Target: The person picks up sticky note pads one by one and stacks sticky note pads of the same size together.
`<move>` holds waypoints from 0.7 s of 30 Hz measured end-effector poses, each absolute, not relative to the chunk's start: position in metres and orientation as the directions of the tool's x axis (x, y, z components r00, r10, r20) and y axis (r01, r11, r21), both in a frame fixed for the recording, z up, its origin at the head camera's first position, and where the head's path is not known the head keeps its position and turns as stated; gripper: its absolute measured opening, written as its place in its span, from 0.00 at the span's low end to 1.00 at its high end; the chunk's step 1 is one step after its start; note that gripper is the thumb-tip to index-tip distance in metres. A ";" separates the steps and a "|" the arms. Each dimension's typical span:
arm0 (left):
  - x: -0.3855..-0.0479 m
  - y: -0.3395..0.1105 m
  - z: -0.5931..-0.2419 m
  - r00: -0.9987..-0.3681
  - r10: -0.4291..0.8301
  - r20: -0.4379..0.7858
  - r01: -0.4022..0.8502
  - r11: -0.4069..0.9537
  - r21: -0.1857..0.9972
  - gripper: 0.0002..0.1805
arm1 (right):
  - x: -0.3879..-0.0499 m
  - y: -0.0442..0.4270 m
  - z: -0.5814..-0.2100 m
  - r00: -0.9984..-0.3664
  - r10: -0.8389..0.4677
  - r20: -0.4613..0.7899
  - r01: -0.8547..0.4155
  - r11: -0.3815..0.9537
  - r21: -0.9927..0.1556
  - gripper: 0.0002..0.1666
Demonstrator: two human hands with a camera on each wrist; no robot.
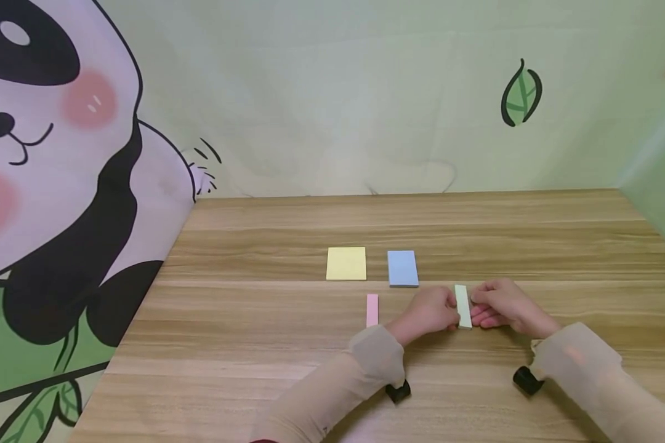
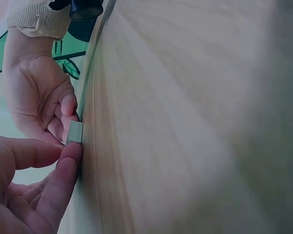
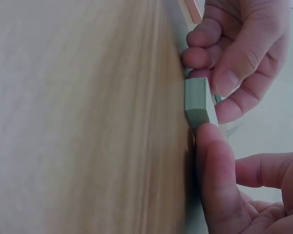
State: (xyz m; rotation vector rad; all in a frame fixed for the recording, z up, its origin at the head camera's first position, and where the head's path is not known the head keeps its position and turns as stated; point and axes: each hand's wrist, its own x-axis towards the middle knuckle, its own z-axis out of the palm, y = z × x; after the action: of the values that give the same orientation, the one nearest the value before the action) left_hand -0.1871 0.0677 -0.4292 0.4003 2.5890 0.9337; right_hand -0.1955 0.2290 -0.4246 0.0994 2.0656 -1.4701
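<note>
A narrow pale green sticky-note pad (image 1: 462, 306) lies lengthwise on the wooden table between the two hands. My left hand (image 1: 433, 309) is at its left long side, with curled fingers and thumb pinching that edge. On the opposite side, my right hand (image 1: 508, 306) touches the pad with its extended fingertips, its thumb held apart. In the right wrist view the end of the green pad (image 3: 197, 99) shows its thickness. The left wrist view shows the pad (image 2: 74, 131) between the fingertips of both hands.
Behind the left hand lie a yellow square sticky-note pad (image 1: 346, 264) and a blue rectangular one (image 1: 403, 269). A narrow pink pad (image 1: 372, 309) lies left of the left hand, partly covered by the sleeve. A printed panda backdrop (image 1: 321, 104) borders the table (image 1: 244, 344).
</note>
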 end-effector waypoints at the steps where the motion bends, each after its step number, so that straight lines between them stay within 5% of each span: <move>1: -0.187 0.068 -0.429 -0.897 0.374 -0.235 0.140 0.745 0.652 0.03 | -0.196 0.229 -0.424 -0.818 -0.275 -0.504 0.385 0.389 -0.837 0.18; 12: -0.191 0.068 -0.418 -0.918 0.350 -0.185 0.218 0.837 0.502 0.06 | -0.198 0.228 -0.417 -0.854 -0.204 -0.478 0.381 0.380 -0.843 0.20; 21: -0.194 0.074 -0.420 -0.921 0.327 -0.210 0.176 0.834 0.523 0.06 | -0.194 0.224 -0.414 -0.862 -0.207 -0.464 0.392 0.308 -0.867 0.25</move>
State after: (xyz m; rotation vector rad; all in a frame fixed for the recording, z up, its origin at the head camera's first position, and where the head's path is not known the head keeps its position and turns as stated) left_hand -0.1940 0.0738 -0.4200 0.3825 2.7231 0.7352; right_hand -0.1941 0.2245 -0.4144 0.1644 2.0824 -1.5879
